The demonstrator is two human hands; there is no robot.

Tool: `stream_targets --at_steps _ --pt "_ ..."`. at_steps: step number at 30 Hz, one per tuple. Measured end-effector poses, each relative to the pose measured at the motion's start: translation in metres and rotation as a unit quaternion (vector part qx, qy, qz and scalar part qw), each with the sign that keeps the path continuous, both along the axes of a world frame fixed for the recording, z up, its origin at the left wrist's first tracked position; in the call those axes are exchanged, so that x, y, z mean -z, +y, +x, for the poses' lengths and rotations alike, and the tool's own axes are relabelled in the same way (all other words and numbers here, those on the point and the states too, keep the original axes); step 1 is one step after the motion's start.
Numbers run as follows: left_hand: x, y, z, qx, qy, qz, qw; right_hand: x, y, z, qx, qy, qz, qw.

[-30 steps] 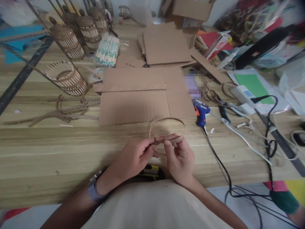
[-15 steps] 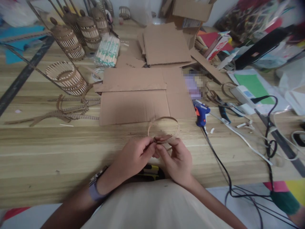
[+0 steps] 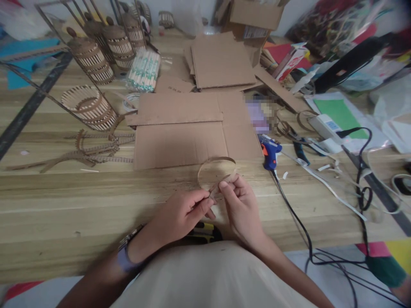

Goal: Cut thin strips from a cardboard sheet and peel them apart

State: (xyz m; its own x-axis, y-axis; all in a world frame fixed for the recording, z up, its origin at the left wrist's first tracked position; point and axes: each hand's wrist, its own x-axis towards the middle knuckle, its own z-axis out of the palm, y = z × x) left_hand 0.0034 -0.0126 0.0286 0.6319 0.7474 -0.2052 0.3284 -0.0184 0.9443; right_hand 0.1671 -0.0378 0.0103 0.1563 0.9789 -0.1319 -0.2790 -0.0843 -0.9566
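Note:
A thin brown cardboard strip (image 3: 199, 172), bent into a loop, stands up between my hands close to the table's front edge. My left hand (image 3: 184, 214) pinches it at the lower side of the loop between thumb and fingers. On the right of that spot, my right hand (image 3: 240, 203) grips the same strip, thumb on top and fingers curled behind. Just beyond the loop lies a flat cardboard sheet (image 3: 180, 145). A yellow and black tool (image 3: 205, 231) sits under my wrists, partly hidden by my left hand and shirt.
A blue glue gun (image 3: 271, 153) with a black cord lies to the right, near pliers (image 3: 300, 149). Slatted baskets (image 3: 91, 107) and ribbed cardboard strips (image 3: 93, 149) are on the left. Stacked cardboard (image 3: 221, 62) and a bundle of wrapped sticks (image 3: 144, 70) lie further back.
My right hand has shifted its hold up and along the strip, away from my left fingertips. The loop has tilted slightly left. My left hand stays nearly in place.

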Motion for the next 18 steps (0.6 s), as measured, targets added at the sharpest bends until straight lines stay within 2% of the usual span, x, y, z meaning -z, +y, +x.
stream_targets --at_steps 5,8,10,11,12,15,18 --pt "-0.004 0.001 -0.002 -0.004 -0.004 0.003 1.000 0.001 0.006 0.000 -0.007 0.030 -0.025 0.999" --pt "-0.008 -0.001 -0.004 0.009 0.000 -0.013 1.000 0.005 0.012 0.011 0.075 -0.009 -0.020 0.997" --pt "-0.010 -0.003 -0.003 0.014 0.010 -0.020 1.000 0.005 0.014 0.018 0.139 -0.080 0.006 0.987" --pt "-0.011 -0.003 -0.001 0.013 0.024 -0.021 0.999 0.004 0.013 0.020 0.146 -0.138 0.019 0.979" --pt "-0.012 -0.004 0.001 0.010 0.039 -0.021 0.999 0.003 0.012 0.021 0.129 -0.206 0.031 0.970" --pt "-0.011 -0.004 0.008 0.013 0.074 -0.021 0.997 -0.001 0.007 0.016 0.023 -0.384 0.063 0.921" --pt "-0.009 -0.005 0.010 0.012 0.071 -0.024 0.997 -0.002 0.004 0.010 -0.016 -0.457 0.095 0.884"
